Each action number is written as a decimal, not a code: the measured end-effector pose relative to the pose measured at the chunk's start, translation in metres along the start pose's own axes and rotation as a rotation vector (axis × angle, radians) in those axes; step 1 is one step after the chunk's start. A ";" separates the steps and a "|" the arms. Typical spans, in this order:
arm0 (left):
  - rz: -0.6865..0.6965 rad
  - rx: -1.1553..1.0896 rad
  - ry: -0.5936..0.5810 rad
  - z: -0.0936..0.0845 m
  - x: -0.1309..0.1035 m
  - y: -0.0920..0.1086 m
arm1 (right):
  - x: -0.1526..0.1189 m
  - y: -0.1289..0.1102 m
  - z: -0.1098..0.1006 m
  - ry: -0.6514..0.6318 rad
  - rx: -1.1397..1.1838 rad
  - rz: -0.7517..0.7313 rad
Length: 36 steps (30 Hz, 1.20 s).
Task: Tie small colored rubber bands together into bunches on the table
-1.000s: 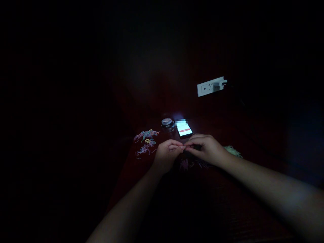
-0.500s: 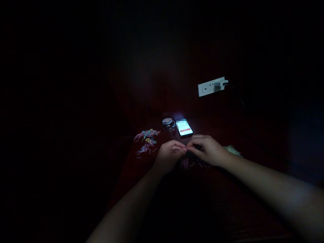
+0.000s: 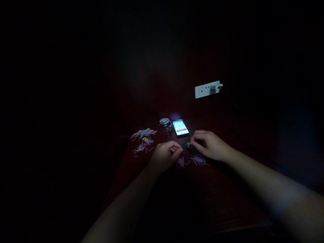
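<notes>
The head view shows the left hand [image 3: 165,155] and right hand [image 3: 211,145] well apart; half a second earlier their fingertips meet. Small greenish bands [image 3: 188,145] now show between them, beside the right fingertips, and the purple strands [image 3: 198,159] below the right hand are more exposed.

The left forearm rises from seven o'clock, its hand curled narrow, thumb near the fingertips. The right forearm comes from four o'clock, palm down, fingers bent and thumb tucked beneath in a narrow grip. Whether either hand pinches anything, one cannot tell.

From the midpoint between the hands, a mixed pile of coloured bands [image 3: 144,133] lies on the dark red table [image 3: 126,172] at ten o'clock, a lidded jar [image 3: 165,124] at eleven, a lit phone [image 3: 181,128] near twelve and a white socket panel [image 3: 207,89] at one. A purple heap [image 3: 180,162] sits at seven. The phone's red button bears lettering too small to read; its upper screen is pixelated.
</notes>
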<state>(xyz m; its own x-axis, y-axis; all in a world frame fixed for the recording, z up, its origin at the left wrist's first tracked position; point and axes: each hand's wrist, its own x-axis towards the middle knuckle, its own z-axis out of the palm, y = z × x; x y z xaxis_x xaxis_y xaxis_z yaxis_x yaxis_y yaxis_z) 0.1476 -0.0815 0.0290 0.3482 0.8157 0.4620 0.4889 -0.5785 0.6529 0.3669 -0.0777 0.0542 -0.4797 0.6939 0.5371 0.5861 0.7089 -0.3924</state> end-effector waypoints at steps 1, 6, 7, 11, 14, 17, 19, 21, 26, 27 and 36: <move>0.002 0.025 0.010 -0.001 0.000 -0.002 | -0.001 0.005 -0.008 0.027 -0.026 0.038; -0.018 0.059 0.029 -0.005 0.000 -0.014 | -0.027 0.034 -0.050 0.037 -0.193 0.242; -0.022 0.053 0.030 -0.005 0.000 -0.016 | -0.037 0.040 -0.056 0.032 -0.224 0.267; -0.042 0.036 0.021 -0.007 0.000 -0.018 | -0.073 0.057 -0.061 -0.002 -0.247 0.312; -0.067 0.037 0.023 -0.011 -0.001 -0.020 | -0.085 0.061 -0.057 0.024 -0.214 0.314; -0.102 0.055 0.064 -0.017 -0.004 -0.023 | -0.085 0.060 -0.053 0.049 -0.201 0.284; -0.120 0.084 0.112 -0.024 -0.006 -0.027 | -0.083 0.059 -0.052 0.044 -0.204 0.261; -0.133 0.114 0.163 -0.031 -0.007 -0.033 | -0.083 0.059 -0.051 0.022 -0.208 0.256; -0.173 0.178 0.329 -0.054 -0.008 -0.059 | -0.085 0.064 -0.049 -0.018 -0.176 0.282; -0.191 0.207 0.364 -0.059 -0.009 -0.066 | -0.086 0.065 -0.048 -0.016 -0.163 0.290; -0.345 0.504 0.573 -0.073 -0.024 -0.104 | -0.085 0.076 -0.061 0.185 0.047 0.440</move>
<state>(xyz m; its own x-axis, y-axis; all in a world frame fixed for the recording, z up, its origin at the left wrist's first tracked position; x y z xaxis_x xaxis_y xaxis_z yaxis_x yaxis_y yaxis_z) 0.0294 -0.0409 -0.0061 -0.2803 0.7432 0.6075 0.8400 -0.1165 0.5300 0.4918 -0.0901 0.0239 -0.0660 0.8982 0.4347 0.6750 0.3611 -0.6435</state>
